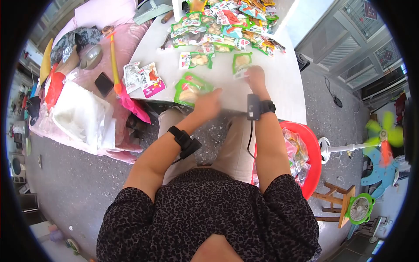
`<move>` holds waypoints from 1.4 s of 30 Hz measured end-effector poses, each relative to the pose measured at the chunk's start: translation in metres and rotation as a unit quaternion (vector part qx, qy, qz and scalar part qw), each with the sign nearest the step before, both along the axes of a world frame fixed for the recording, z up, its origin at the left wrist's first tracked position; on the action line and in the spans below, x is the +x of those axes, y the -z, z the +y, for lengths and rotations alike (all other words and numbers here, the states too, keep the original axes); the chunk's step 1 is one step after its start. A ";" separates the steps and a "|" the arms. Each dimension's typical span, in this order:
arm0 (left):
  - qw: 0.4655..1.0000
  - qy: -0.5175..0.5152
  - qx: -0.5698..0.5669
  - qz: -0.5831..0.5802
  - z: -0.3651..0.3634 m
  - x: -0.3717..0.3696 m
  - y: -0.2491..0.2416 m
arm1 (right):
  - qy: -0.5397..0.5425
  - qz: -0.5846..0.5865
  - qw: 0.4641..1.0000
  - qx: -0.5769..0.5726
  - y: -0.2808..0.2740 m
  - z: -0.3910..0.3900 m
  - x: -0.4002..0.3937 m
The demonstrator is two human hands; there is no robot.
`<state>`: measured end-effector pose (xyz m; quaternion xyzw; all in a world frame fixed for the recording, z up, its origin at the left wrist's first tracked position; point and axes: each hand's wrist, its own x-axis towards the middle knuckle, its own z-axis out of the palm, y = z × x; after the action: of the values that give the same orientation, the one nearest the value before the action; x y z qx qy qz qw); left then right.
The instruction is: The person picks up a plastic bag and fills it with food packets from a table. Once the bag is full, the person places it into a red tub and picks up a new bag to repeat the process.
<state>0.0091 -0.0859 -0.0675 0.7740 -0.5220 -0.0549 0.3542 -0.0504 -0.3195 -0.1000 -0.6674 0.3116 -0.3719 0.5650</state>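
Observation:
My right hand (pixel 256 77) is over the white table (pixel 231 94), its fingers closed on the lower end of a green-edged snack packet (pixel 242 62). Blurred by motion, my left hand (pixel 208 105) is beside overlapping green snack packets (pixel 188 91) near the table's front edge; its fingers are too smeared to read. Farther back lies another green-edged packet (pixel 196 60) with pale pieces inside. To the left, a silver-white packet (pixel 133 76) lies next to a white-and-pink packet (pixel 152 80).
Many colourful snack packets (pixel 222 28) are heaped at the table's far side. A red tub (pixel 313 159) of packets stands below on the right. A pink-covered surface (pixel 126 48) on the left carries a phone (pixel 104 84) and white sheets (pixel 85 114).

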 end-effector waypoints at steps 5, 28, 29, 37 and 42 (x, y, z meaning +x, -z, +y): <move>1.000 -0.011 0.017 -0.024 -0.002 -0.003 -0.002 | -0.023 -0.186 0.980 0.061 -0.027 0.031 -0.047; 0.998 -0.056 0.042 -0.006 -0.003 -0.004 -0.011 | 0.120 0.225 0.906 -0.337 -0.016 0.119 -0.158; 0.998 -0.057 0.041 -0.007 -0.004 -0.004 -0.011 | 0.161 0.162 0.927 -0.296 -0.005 0.115 -0.165; 0.999 -0.047 0.026 -0.013 0.000 -0.005 -0.008 | 0.075 -0.033 0.951 0.299 -0.031 0.122 -0.143; 0.999 -0.032 0.019 -0.009 0.007 -0.006 -0.016 | 0.065 -0.104 0.946 0.299 -0.012 0.113 -0.127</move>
<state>0.0028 -0.0794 -0.0512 0.7973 -0.4992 -0.0461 0.3362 -0.1770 -0.2066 -0.0875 -0.4039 0.3902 -0.3650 0.7425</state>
